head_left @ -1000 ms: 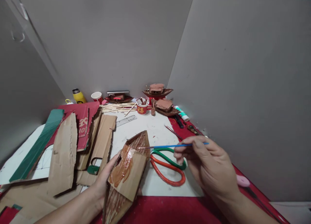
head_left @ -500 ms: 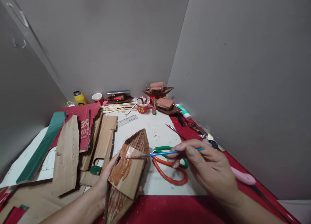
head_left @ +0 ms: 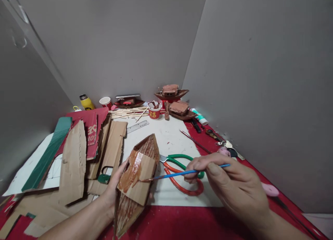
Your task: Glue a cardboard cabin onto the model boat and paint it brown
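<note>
My left hand [head_left: 111, 195] grips a cardboard model boat [head_left: 130, 214] from its left side, tilted bow-up above the table. Brown paint covers the left part of its cardboard roof [head_left: 145, 179]; the right part is bare. In my right hand [head_left: 229, 184] a thin blue paintbrush [head_left: 182, 173] is pinched between thumb and fingers, its bristles touching the roof at the paint's edge. Scissors [head_left: 179, 158] with one green and one orange handle lie beneath my right fingers, partly hidden.
A red paper cup [head_left: 154, 111] smeared with brown paint stands at the back, beside finished-looking brown model boats [head_left: 179, 110]. Cardboard pieces [head_left: 73, 163] pile up at left. Wooden sticks [head_left: 127, 112] and a ruler [head_left: 137, 126] lie behind the boat; another brush [head_left: 195, 142] lies right.
The brush tip has moved down and slightly right across the roof, and my right hand has moved right and down. Paint reaches a little farther; the view has shifted slightly.
</note>
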Tool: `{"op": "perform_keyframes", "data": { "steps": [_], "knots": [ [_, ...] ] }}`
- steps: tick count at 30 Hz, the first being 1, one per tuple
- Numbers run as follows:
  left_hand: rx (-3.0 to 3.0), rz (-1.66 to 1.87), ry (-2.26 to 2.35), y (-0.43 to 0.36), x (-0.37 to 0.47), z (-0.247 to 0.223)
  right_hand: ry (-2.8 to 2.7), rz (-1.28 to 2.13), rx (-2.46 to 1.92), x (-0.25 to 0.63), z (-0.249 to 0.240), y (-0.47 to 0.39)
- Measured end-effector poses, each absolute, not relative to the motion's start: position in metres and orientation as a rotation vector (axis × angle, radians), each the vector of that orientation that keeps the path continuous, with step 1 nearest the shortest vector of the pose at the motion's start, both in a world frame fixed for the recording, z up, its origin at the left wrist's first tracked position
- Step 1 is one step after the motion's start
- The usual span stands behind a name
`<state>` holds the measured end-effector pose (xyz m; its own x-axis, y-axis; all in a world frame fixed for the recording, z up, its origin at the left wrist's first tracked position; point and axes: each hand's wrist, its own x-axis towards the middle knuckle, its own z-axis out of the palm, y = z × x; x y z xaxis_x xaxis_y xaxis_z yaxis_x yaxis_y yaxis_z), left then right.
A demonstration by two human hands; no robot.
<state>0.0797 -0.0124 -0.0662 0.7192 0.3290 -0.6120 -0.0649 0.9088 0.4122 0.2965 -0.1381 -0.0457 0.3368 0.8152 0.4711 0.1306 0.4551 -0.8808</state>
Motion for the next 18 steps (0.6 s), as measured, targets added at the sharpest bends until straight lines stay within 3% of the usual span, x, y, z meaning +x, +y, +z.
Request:
{"op": "perform_keyframes", "data": {
  "steps": [4, 11, 18],
  "knots": [
    [0.384, 0.241, 0.710, -0.011, 0.076, -0.075, -1.004, 0.474, -1.052, 0.298, -0.046, -0.135],
    [0.413, 0.245, 0.780, -0.011, 0.078, -0.068, -1.032, 0.744, -1.072, 0.297, -0.042, -0.135],
    [0.393, 0.280, 0.809, -0.012, 0.080, -0.066, -0.753, 0.701, -0.947, 0.305, -0.031, -0.122]
  ]
}}
